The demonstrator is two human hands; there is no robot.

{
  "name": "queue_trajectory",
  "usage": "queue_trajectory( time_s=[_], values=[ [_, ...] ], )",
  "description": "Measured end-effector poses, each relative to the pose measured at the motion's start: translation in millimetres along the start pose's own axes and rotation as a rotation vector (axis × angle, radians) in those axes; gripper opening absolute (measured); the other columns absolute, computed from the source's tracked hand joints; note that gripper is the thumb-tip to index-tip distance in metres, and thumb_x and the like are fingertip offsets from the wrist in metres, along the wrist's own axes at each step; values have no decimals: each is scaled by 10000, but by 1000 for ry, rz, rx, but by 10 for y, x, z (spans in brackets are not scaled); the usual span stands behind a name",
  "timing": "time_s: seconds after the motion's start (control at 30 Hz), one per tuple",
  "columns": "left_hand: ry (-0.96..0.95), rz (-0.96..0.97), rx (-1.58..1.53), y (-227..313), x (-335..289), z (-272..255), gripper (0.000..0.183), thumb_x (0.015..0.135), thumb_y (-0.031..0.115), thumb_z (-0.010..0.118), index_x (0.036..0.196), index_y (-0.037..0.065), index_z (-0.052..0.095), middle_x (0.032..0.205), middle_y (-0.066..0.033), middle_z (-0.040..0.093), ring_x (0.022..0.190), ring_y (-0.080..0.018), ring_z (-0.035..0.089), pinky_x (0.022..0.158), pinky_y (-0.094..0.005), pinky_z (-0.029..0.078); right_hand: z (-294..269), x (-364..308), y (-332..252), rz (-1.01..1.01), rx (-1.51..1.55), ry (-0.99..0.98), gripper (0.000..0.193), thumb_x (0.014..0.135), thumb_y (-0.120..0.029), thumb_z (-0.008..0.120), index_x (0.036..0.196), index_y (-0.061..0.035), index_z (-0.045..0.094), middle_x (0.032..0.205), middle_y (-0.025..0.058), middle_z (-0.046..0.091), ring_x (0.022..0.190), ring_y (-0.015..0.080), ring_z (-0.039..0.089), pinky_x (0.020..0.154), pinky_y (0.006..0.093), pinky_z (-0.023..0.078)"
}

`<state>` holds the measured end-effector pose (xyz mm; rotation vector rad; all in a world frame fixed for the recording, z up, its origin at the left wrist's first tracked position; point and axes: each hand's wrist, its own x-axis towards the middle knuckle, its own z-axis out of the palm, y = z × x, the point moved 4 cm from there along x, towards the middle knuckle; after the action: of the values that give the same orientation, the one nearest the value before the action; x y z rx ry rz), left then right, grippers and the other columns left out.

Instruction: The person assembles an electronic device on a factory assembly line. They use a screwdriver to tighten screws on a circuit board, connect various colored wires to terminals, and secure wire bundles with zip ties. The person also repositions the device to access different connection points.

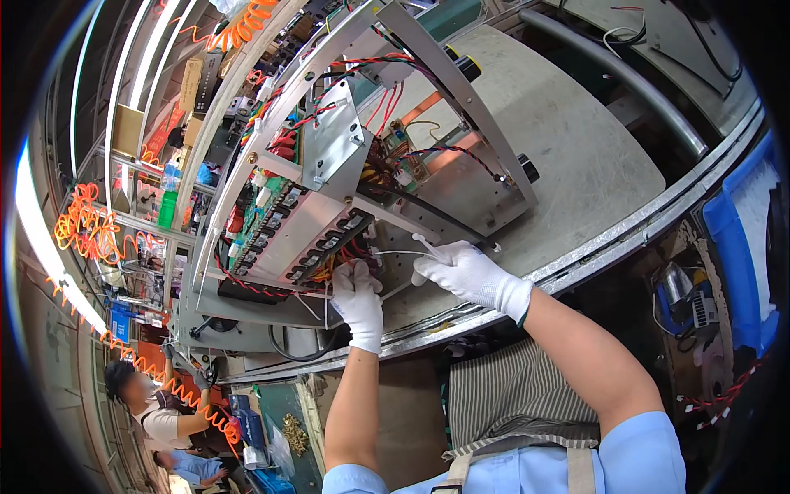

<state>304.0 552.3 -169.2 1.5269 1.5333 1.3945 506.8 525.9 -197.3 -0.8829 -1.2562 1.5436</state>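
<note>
On the bench stands an open metal chassis point(485, 123) packed with circuit boards and wiring. My left hand point(357, 305), in a white glove, is closed at the lower edge of the chassis, against a bundle of coloured wires point(352, 249); whether its fingers grip the wires or a tie is hidden. Also gloved, my right hand point(476, 280) pinches a white cable tie point(398, 252), which curves from its fingers toward the wires. Further white tie ends hang beside my left hand. Above it sits a green circuit board point(262, 221) with a row of dark components.
The grey bench top point(568, 123) extends right of the chassis, with a metal rail along its near edge. A blue bin point(741, 247) is at the far right. Orange coiled hoses point(86, 226) hang at left. Two other people point(169, 416) are at the lower left.
</note>
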Motion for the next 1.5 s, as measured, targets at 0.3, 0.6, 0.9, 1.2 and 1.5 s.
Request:
queue_trajectory(
  time_s=[0.3,0.6,0.9,1.2,1.5],
  values=[
    [11,-15,-20,-41,-20,-15,155,942,151,567,1014,29,505,577,-8,495,451,-69,422,388,-218,294,3,21,37,16,-2,-2,339,937,-335,579,840,-35,704,736,34,627,726,116,517,729,270,425],
    [9,-8,-32,-77,-3,-15,154,950,160,558,1017,28,513,573,-9,496,450,-63,414,394,-219,296,4,-13,-40,-6,23,-6,329,940,-320,575,856,-30,705,803,52,673,779,119,556,775,270,439],
    [-92,25,126,-86,15,-130,93,943,109,534,975,27,502,672,-11,519,508,-74,450,460,-233,351,22,25,29,-33,-16,-15,333,946,-317,573,848,-26,701,790,50,665,761,128,553,765,276,440],
    [-217,66,237,-12,77,-83,80,951,92,526,926,44,468,696,2,460,531,-68,430,457,-234,361,25,-24,-35,-36,-21,25,331,942,-307,587,864,-9,709,836,70,696,819,138,601,806,288,458],
    [-186,251,640,22,68,-49,129,938,178,555,908,67,495,593,-86,521,493,-216,543,489,-365,412,37,-33,22,-39,-73,52,322,943,-305,585,856,-23,714,828,60,696,805,135,596,788,292,458]
  ],
)
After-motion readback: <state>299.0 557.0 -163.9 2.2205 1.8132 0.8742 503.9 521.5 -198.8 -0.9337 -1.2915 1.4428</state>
